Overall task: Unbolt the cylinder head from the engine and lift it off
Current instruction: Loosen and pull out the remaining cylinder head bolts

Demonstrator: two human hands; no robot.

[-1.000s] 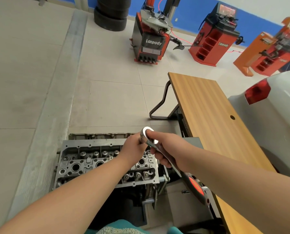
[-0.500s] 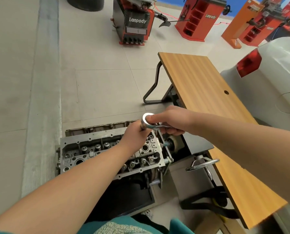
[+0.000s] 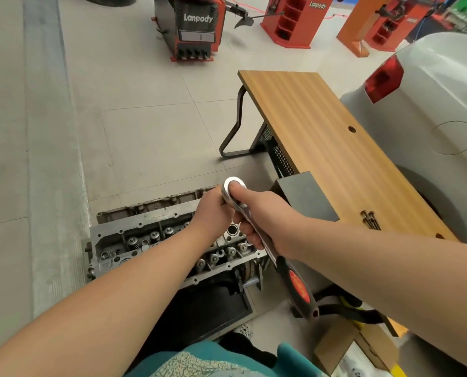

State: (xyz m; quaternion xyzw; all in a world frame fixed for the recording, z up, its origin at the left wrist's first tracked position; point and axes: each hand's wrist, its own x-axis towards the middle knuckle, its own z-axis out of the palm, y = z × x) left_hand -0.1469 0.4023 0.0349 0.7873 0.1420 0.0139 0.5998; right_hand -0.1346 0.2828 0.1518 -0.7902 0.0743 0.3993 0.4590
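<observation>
Cylinder head [image 3: 156,240] sat on the engine, low on the floor at lower centre, valve springs exposed along its top. Left hand [image 3: 213,210] was curled around something beneath the ratchet head, above the right end of the cylinder head; what it gripped was hidden by the hand itself. Right hand [image 3: 262,221] was wrapped around the steel shank of the ratchet wrench [image 3: 270,248], whose red-and-black handle pointed down toward the camera. Both forearms crossed over the cylinder head and hid much of its near right portion. Wooden worktop [image 3: 322,148] stood just right of the engine, with several bolts [image 3: 371,219] lying near its close end. White car [image 3: 431,104] stood beyond the worktop. Red tyre machine [image 3: 197,25] stood well apart on the far floor.
</observation>
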